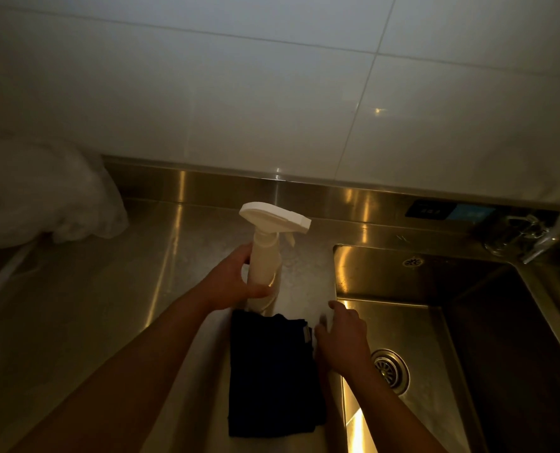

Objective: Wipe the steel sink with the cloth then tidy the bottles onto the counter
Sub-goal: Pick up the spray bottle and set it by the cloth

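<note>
A white spray bottle [265, 253] stands upright on the steel counter [108, 305], just left of the sink. My left hand [236, 282] grips its body, fingers and thumb curled round it. A dark folded cloth [272, 371] lies flat on the counter in front of the bottle. My right hand [340, 338] rests on the strip between the cloth's right edge and the sink rim, fingers loosely bent, touching the cloth's edge. The steel sink [402, 318] lies to the right, with its round drain [390, 371] beside my right wrist.
A white crumpled plastic bag [43, 197] sits at the counter's far left. A glass object [527, 237] stands at the sink's far right corner. White wall tiles [272, 93] rise behind the steel backsplash. A lower inner basin [501, 354] fills the sink's right part.
</note>
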The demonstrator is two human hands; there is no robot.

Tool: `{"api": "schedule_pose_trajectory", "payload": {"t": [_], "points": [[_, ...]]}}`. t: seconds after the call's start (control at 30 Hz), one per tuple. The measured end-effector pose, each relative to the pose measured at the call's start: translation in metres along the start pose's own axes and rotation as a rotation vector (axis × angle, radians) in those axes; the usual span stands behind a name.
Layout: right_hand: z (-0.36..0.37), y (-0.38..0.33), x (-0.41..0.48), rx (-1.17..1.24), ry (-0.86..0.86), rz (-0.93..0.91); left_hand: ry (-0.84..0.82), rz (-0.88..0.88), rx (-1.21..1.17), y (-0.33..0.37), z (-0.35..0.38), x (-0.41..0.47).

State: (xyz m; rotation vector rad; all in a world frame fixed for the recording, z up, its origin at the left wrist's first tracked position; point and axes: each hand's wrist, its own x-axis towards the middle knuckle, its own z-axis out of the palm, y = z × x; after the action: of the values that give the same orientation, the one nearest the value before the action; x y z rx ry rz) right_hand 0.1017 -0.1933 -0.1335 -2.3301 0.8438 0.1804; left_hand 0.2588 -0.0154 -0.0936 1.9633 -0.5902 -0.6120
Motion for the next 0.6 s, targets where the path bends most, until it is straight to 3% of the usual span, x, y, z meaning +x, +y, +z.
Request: {"api": "schedule_pose_trajectory", "payload": {"t": [0.27,0.6], "points": [[0.000,0.003,-0.003,0.016,-0.007,0.011,0.145,0.036,0.080,-0.002,0.017,0.001],[0.001,0.006,-0.007,0.013,-0.027,0.018,0.174,0.020,0.073,-0.004,0.023,0.001]]}}
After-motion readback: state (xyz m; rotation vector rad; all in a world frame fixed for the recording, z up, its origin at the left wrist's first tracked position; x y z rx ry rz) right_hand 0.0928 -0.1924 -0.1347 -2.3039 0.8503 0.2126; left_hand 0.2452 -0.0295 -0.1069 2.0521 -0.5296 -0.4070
